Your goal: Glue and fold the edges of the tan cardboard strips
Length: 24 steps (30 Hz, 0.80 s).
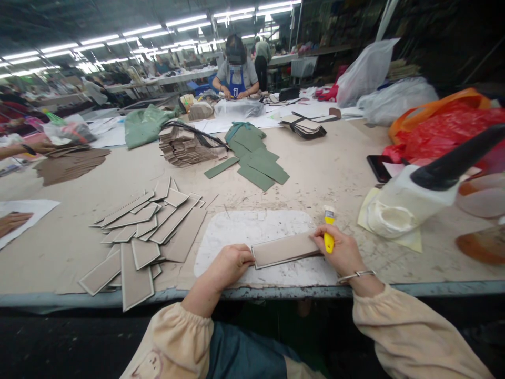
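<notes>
Over a stained white board, a long beige piece with a dark and pale edge is held between both hands. My left hand pinches its left end. The fingers of my right hand are closed on its right end, and the same hand carries a yellow-handled brush, bristles pointing up. Left of the board lies a loose heap of beige pieces with pale edges, several overlapping. Green pieces are spread beyond the board.
A white container with a black handle stands at right, near a phone and red bags. A bundled stack sits behind the heap. Another person's hand rests at far left; a person works opposite.
</notes>
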Each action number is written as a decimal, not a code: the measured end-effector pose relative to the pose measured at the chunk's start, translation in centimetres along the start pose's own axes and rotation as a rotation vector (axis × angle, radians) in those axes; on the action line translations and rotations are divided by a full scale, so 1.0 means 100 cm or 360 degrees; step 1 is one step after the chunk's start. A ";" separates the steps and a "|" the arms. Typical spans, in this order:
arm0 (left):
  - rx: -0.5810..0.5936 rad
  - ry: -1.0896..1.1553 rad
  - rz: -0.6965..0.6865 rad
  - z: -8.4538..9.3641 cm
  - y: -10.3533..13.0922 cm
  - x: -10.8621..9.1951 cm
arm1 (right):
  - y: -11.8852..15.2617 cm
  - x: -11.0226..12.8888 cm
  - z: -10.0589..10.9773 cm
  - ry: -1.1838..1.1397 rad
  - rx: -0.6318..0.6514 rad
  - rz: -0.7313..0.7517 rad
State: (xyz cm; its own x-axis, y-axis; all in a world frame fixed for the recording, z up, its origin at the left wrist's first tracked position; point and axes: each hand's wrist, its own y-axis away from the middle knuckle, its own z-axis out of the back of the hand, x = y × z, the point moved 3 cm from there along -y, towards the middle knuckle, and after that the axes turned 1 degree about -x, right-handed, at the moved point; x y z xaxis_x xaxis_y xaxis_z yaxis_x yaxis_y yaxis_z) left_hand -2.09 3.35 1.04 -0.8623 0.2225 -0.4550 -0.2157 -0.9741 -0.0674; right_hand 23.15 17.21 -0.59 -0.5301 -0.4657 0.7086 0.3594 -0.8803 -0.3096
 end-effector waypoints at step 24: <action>-0.0058 -0.0064 -0.0091 0.000 0.002 -0.001 | 0.001 -0.004 -0.004 0.0091 0.0007 0.0104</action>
State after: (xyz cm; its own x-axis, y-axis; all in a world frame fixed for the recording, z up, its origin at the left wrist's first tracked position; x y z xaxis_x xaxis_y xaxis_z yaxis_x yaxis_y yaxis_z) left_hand -2.04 3.16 1.03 -0.8668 0.2784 -0.4137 -0.2488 -0.9605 -0.1250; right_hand 23.09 17.29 -1.14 -0.5484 -0.5265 0.6496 0.3981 -0.8476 -0.3509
